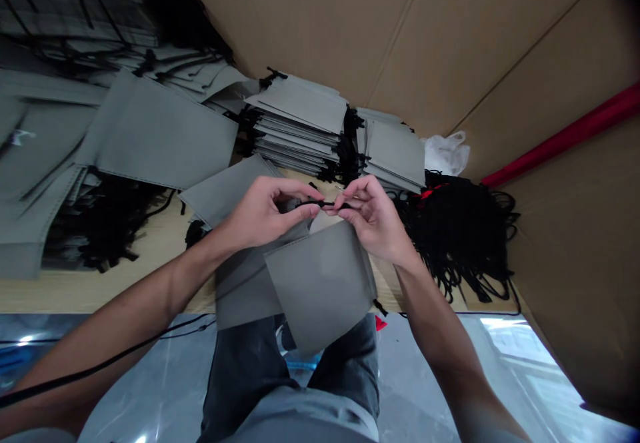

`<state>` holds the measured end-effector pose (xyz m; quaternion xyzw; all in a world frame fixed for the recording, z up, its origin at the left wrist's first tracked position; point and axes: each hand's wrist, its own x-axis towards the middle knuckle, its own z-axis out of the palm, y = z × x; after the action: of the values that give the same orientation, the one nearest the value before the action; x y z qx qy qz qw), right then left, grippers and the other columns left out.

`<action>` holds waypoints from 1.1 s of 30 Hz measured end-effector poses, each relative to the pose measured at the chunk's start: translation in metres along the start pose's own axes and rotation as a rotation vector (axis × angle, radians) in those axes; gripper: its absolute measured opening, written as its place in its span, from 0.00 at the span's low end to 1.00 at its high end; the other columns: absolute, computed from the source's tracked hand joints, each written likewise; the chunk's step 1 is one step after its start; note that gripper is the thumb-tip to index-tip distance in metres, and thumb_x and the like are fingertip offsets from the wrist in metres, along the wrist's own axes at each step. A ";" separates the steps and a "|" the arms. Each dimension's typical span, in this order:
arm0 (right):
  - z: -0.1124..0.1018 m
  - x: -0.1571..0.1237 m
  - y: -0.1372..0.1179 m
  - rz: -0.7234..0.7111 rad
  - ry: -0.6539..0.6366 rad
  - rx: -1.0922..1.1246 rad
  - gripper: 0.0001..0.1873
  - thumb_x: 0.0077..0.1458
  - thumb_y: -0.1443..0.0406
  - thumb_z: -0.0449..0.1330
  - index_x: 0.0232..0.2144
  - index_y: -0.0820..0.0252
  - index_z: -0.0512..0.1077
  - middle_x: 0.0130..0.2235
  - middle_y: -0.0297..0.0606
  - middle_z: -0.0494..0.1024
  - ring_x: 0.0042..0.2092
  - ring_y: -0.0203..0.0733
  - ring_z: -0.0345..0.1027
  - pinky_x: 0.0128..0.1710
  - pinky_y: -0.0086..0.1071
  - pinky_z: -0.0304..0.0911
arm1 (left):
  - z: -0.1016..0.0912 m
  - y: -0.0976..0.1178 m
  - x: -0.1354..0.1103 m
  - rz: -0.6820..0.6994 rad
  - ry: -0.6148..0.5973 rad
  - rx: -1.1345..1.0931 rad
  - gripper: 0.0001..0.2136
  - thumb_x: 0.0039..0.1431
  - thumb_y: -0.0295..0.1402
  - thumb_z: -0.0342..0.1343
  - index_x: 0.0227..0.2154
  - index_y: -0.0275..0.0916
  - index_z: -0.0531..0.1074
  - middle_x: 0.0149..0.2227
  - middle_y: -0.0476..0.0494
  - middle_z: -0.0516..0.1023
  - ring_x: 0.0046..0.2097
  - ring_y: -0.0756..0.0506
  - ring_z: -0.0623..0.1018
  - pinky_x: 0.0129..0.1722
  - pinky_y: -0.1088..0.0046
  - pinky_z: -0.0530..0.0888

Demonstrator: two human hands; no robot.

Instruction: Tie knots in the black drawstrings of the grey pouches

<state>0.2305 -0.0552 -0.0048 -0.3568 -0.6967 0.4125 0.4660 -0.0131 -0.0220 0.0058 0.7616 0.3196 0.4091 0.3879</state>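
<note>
Both of my hands meet above the table's front part with a short black cord (327,204) stretched between them. My left hand (273,211) pinches the cord between thumb and fingertips. From the other side my right hand (369,216) pinches it too, its fingers curled. Just below them a grey drawstring pouch (323,283) hangs over the table edge above my lap, with a black cord end at its lower right corner. More grey pouches (245,290) lie under it and under my left wrist. Whether the held cord belongs to the top pouch is hidden by my fingers.
Stacked grey pouches (300,113) with black cords stand behind my hands, beside another stack (395,150). Large piles of pouches (165,126) cover the left. A bundle of black cords (460,236) and a white plastic bag (447,153) lie right. Cardboard walls (320,23) enclose the back and right.
</note>
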 end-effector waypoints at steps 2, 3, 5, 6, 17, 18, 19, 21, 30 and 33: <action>-0.001 -0.001 -0.002 -0.008 0.045 -0.095 0.13 0.69 0.65 0.65 0.49 0.50 0.65 0.40 0.32 0.81 0.47 0.42 0.81 0.53 0.40 0.75 | 0.000 0.000 0.001 0.012 0.010 -0.006 0.16 0.61 0.43 0.71 0.45 0.37 0.86 0.36 0.43 0.88 0.34 0.48 0.81 0.31 0.77 0.73; -0.002 -0.001 -0.003 -0.007 0.069 -0.136 0.14 0.69 0.65 0.65 0.51 0.50 0.65 0.38 0.32 0.82 0.46 0.42 0.81 0.51 0.40 0.75 | 0.000 0.001 0.001 0.017 0.015 -0.002 0.15 0.61 0.43 0.71 0.44 0.37 0.86 0.37 0.43 0.88 0.33 0.49 0.80 0.30 0.77 0.72; -0.003 -0.001 -0.003 0.007 0.093 -0.185 0.14 0.68 0.65 0.65 0.51 0.49 0.66 0.37 0.32 0.83 0.43 0.42 0.81 0.47 0.39 0.74 | 0.000 0.001 0.002 0.022 0.019 0.017 0.14 0.62 0.42 0.70 0.43 0.37 0.86 0.38 0.44 0.87 0.33 0.50 0.79 0.28 0.78 0.69; -0.003 -0.001 -0.001 0.011 0.092 -0.186 0.13 0.68 0.65 0.65 0.51 0.49 0.66 0.38 0.32 0.83 0.42 0.42 0.81 0.45 0.38 0.75 | 0.000 0.000 0.002 0.020 0.021 0.024 0.13 0.62 0.42 0.70 0.43 0.37 0.85 0.38 0.44 0.87 0.33 0.50 0.78 0.28 0.78 0.68; -0.005 0.008 0.012 -0.045 0.132 -0.518 0.07 0.67 0.60 0.66 0.40 0.55 0.72 0.44 0.38 0.77 0.46 0.43 0.75 0.47 0.37 0.75 | -0.004 -0.003 0.000 0.003 -0.177 0.153 0.11 0.67 0.41 0.63 0.41 0.38 0.82 0.29 0.49 0.81 0.28 0.51 0.74 0.27 0.76 0.65; -0.009 0.008 0.009 -0.009 0.112 -0.633 0.10 0.68 0.58 0.64 0.37 0.57 0.72 0.40 0.38 0.78 0.42 0.42 0.73 0.43 0.36 0.72 | -0.004 -0.004 0.000 0.005 -0.146 0.183 0.11 0.67 0.41 0.63 0.41 0.38 0.82 0.28 0.50 0.81 0.27 0.51 0.73 0.27 0.76 0.64; -0.012 0.007 0.005 0.048 0.066 -0.734 0.15 0.69 0.56 0.64 0.33 0.58 0.73 0.35 0.37 0.77 0.37 0.41 0.71 0.38 0.34 0.68 | -0.004 -0.004 0.000 0.009 -0.121 0.207 0.10 0.67 0.40 0.63 0.42 0.38 0.82 0.29 0.50 0.81 0.27 0.52 0.72 0.26 0.76 0.64; -0.016 0.004 -0.004 0.205 -0.132 -0.859 0.23 0.69 0.49 0.63 0.28 0.59 0.74 0.28 0.36 0.76 0.30 0.39 0.66 0.32 0.34 0.59 | -0.004 -0.006 0.000 0.020 -0.104 0.235 0.10 0.67 0.40 0.63 0.42 0.38 0.82 0.31 0.49 0.82 0.26 0.52 0.71 0.26 0.76 0.63; -0.001 -0.015 -0.015 0.265 -1.029 -0.687 0.09 0.58 0.63 0.74 0.28 0.57 0.79 0.25 0.28 0.76 0.28 0.34 0.64 0.29 0.30 0.52 | -0.005 -0.008 0.001 0.003 -0.059 0.279 0.10 0.66 0.40 0.62 0.40 0.38 0.82 0.35 0.47 0.85 0.27 0.51 0.73 0.26 0.75 0.64; 0.010 -0.033 -0.022 0.173 -1.041 -0.607 0.07 0.62 0.69 0.69 0.30 0.58 0.79 0.30 0.30 0.79 0.31 0.35 0.68 0.31 0.30 0.56 | -0.005 -0.010 0.001 -0.004 -0.054 0.268 0.10 0.66 0.40 0.63 0.41 0.38 0.82 0.34 0.47 0.84 0.28 0.51 0.73 0.26 0.75 0.65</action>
<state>0.2290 -0.0953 0.0010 -0.2803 -0.8880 0.3522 -0.0936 -0.0185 -0.0142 -0.0003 0.8167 0.3622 0.3412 0.2922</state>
